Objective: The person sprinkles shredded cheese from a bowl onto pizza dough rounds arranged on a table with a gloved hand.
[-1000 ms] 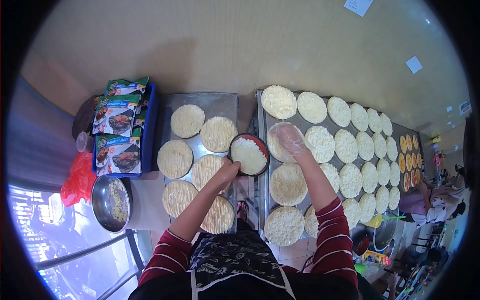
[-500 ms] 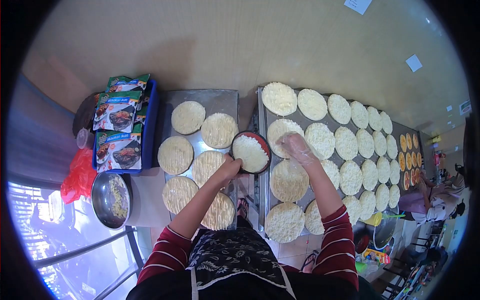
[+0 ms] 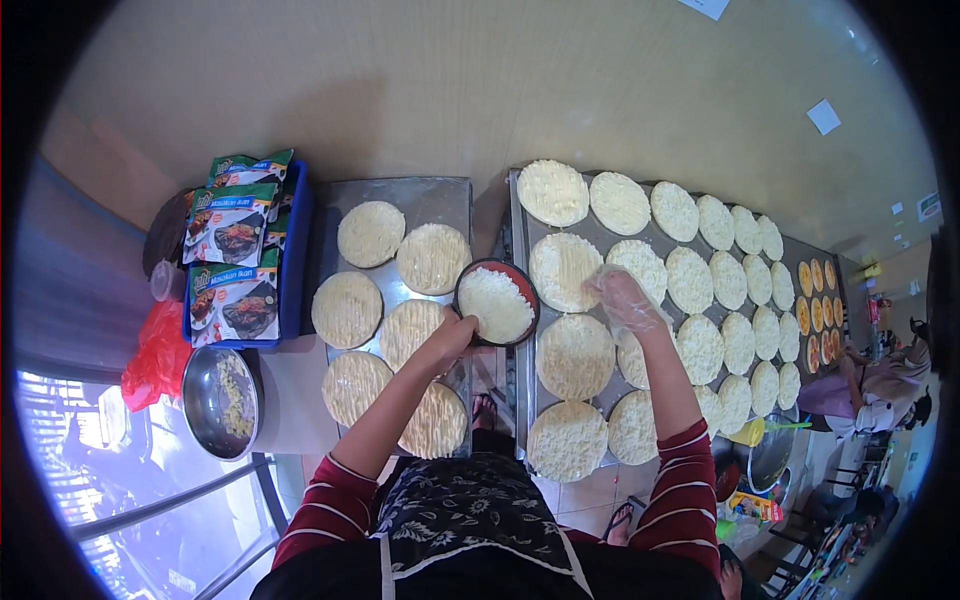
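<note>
My left hand (image 3: 452,338) grips the rim of a dark round bowl (image 3: 528,284) with a reddish inside, held over the gap between two metal trays. White grated topping (image 3: 493,305) fills most of the bowl. In a clear plastic glove, my right hand (image 3: 628,302) hovers at the right edge of a round flat dough base (image 3: 563,272). Its fingers are bunched together and point down; what they hold is hidden. Under that hand and wrist, neighbouring bases are partly covered. Some bases on the right tray (image 3: 522,215) carry crumbly white topping, while a smoother one (image 3: 576,357) shows streaks.
On the left tray (image 3: 335,200) lie several streaked bases (image 3: 434,258). Beyond it stand a blue crate (image 3: 293,250) of food packets (image 3: 235,300) and a steel bowl (image 3: 200,425) with scraps. At far right are orange-topped rounds (image 3: 818,315) and another person (image 3: 870,390).
My right hand has moved right and slightly down, from above the base to its right edge. The bowl in my left hand has shifted slightly left with the whole view.
</note>
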`<state>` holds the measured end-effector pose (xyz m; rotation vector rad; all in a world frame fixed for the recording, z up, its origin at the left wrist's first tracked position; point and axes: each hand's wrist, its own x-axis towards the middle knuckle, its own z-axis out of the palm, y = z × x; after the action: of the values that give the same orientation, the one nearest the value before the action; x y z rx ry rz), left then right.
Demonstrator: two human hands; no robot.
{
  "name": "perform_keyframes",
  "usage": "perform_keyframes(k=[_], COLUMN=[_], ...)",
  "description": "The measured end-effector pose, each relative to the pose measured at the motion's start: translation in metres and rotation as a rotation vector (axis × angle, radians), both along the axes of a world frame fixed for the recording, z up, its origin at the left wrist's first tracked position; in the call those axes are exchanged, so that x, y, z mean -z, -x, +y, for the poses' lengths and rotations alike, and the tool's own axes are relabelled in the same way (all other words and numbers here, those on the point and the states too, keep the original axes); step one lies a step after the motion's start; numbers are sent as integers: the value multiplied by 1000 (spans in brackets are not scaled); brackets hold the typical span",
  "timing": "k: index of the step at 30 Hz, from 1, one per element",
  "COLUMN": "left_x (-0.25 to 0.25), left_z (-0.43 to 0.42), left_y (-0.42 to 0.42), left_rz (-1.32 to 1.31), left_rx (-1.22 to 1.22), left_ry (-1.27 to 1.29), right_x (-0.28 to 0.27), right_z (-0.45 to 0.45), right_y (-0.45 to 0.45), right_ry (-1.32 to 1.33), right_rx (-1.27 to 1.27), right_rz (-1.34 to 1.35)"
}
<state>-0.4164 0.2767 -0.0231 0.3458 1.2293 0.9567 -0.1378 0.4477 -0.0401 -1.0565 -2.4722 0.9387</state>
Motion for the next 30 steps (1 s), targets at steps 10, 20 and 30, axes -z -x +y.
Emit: perform_keyframes(k=[10, 20, 30], left_x=[-6, -31, -27], left_z=[-8, -12, -12], left_y=[5, -1, 0], left_rz=[12, -5, -31], left_rx=[22, 76, 27], left_ry=[-28, -56, -29], right_x=[-32, -61, -23], right_z=[9, -91, -78], right_y=[12, 126, 119], right_ry=[-222, -495, -182], right_rx=[92, -445, -182], right_rz=[-88, 220, 118])
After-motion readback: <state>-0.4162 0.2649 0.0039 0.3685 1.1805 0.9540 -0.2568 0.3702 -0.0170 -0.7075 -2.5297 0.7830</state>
